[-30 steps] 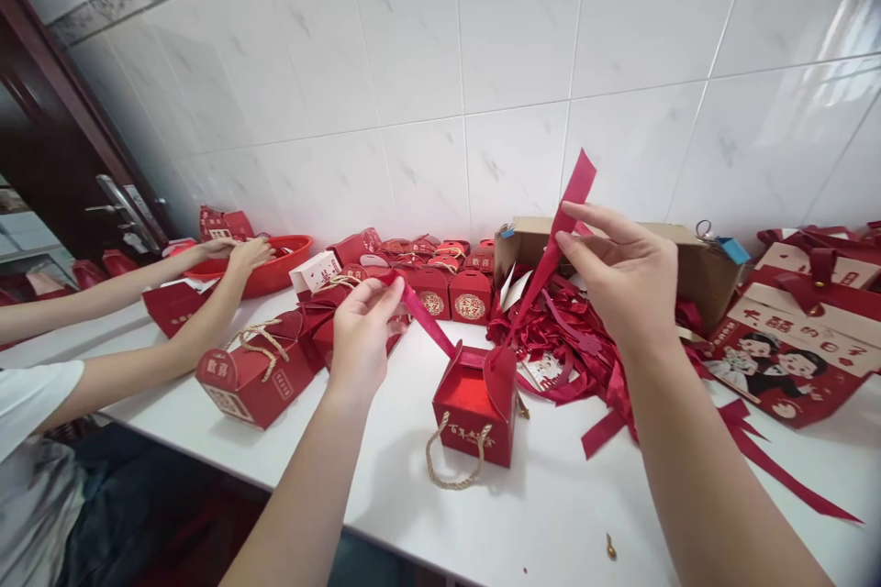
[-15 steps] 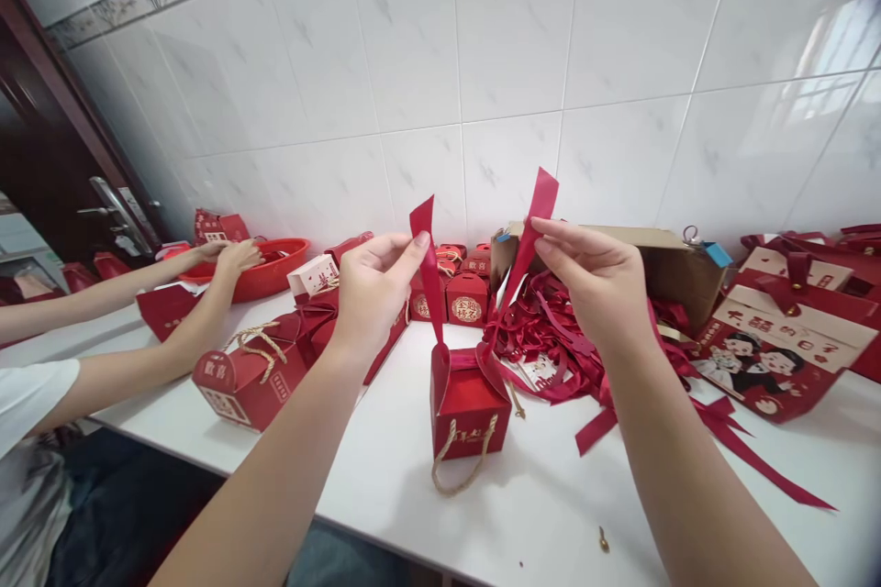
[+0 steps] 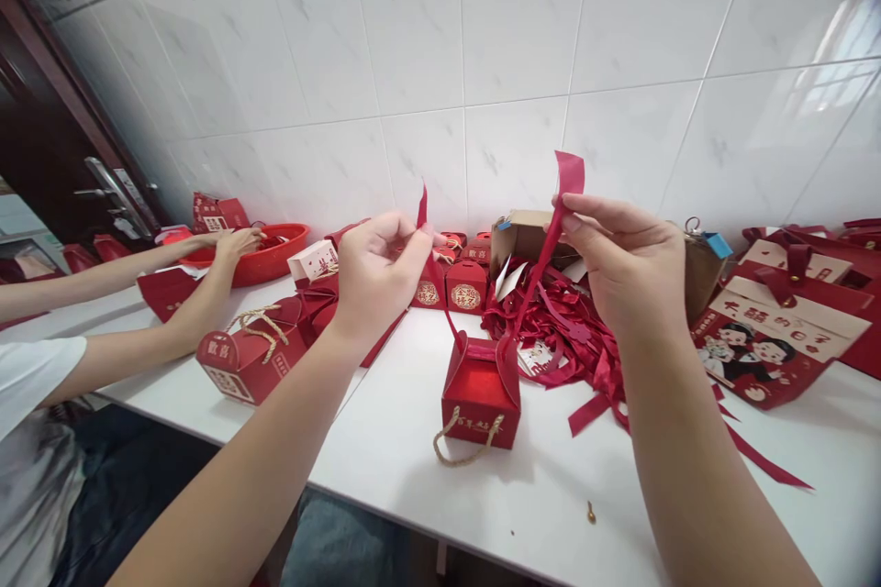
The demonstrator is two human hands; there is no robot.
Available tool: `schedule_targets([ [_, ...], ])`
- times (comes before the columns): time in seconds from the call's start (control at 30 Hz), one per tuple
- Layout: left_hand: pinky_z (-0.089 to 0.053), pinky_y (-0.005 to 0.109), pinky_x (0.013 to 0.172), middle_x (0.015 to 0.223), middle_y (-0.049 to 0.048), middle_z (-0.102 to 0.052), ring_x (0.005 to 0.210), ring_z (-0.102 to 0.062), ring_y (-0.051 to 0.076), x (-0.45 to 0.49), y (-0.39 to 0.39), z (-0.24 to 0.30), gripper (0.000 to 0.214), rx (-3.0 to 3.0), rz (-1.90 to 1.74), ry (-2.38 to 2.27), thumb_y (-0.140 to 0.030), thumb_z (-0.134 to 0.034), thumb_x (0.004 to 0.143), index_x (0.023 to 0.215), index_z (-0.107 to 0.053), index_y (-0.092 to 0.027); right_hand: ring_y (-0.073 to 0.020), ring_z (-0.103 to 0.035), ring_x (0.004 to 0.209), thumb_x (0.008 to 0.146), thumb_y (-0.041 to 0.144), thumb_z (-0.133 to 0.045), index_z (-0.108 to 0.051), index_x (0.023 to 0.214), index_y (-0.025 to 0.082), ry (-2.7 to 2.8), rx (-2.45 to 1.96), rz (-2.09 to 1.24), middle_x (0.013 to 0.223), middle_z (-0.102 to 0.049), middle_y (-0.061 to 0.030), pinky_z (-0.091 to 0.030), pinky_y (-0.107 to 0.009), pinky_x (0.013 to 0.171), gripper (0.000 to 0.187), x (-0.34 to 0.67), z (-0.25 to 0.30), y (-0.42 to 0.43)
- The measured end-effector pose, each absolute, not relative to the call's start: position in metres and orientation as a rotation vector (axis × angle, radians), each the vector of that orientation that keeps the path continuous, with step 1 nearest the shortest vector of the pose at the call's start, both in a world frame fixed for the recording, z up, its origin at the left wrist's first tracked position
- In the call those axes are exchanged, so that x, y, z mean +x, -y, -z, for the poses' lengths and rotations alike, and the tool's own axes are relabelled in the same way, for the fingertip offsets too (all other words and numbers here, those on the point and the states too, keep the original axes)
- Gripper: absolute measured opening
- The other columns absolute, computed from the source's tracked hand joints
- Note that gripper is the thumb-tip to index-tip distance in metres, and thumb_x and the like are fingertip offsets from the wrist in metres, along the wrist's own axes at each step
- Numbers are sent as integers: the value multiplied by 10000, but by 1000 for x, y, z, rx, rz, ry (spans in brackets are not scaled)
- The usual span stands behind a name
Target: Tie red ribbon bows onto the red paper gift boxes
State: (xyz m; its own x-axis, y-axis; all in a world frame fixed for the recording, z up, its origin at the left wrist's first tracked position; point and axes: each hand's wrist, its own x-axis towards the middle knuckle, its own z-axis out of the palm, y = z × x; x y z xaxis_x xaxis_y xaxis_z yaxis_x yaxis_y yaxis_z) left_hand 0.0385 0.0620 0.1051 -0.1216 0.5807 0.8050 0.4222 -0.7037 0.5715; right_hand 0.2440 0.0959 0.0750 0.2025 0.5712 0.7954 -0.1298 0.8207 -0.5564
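Note:
A small red gift box (image 3: 480,394) stands upright on the white table, its gold rope handle (image 3: 469,457) hanging down the front. A dark red ribbon (image 3: 539,280) runs through the top of the box, and both ends rise from it. My left hand (image 3: 385,275) pinches one end between thumb and fingers, with the tip sticking up above. My right hand (image 3: 619,257) pinches the other end, higher up, its tip standing above the fingertips. Both lengths are stretched upward in a V over the box.
Loose red ribbons (image 3: 574,330) are heaped by a cardboard box (image 3: 527,234). A printed gift bag (image 3: 777,339) stands at right. Red boxes (image 3: 254,353) sit at left; a co-worker's hands (image 3: 230,243) reach into a red basin (image 3: 279,257). A small gold piece (image 3: 591,513) lies near the front edge.
My hands have moved farther apart, the right one shifting rightward with its ribbon end. The ribbon looks narrower and tauter, and the gift box appears slightly higher and to the right.

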Motion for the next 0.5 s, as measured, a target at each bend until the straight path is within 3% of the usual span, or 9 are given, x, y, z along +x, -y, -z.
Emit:
schedule_targets([
  [0.07, -458, 271, 655, 620, 7, -637, 628, -599, 137, 42, -62, -106, 309, 1845, -1858, -983, -200, -574, 796, 524, -428, -199, -168, -705, 782, 797, 177, -682, -730, 942, 291, 1295, -431, -525, 863, -742, 19, -610, -353, 759, 191, 245, -76, -94],
  [0.17, -458, 280, 767, 633, 9, -645, 704, -610, 141, 45, -64, -103, 296, 1727, -1774, -851, -198, -575, 797, 522, -467, -199, -181, -702, 769, 804, 191, -670, -720, 995, 289, 1332, -474, -505, 833, -737, 12, -608, -376, 742, 220, 246, -76, -91],
  [0.33, -457, 239, 654, 588, -17, -587, 596, -542, 105, 44, -59, -95, 215, 1801, -1795, -917, -260, -674, 776, 580, -621, -188, -170, -697, 748, 795, 172, -680, -723, 1007, 308, 1366, -476, -467, 823, -736, 12, -601, -357, 727, 256, 246, -77, -89],
  [0.5, -512, 258, 783, 848, 37, -742, 813, -663, 156, 40, -50, -92, 104, 1996, -1904, -1001, -228, -667, 798, 835, -758, -196, -168, -697, 877, 790, 157, -686, -741, 942, 303, 1354, -389, -501, 925, -740, 16, -595, -336, 804, 218, 243, -78, -87],
])
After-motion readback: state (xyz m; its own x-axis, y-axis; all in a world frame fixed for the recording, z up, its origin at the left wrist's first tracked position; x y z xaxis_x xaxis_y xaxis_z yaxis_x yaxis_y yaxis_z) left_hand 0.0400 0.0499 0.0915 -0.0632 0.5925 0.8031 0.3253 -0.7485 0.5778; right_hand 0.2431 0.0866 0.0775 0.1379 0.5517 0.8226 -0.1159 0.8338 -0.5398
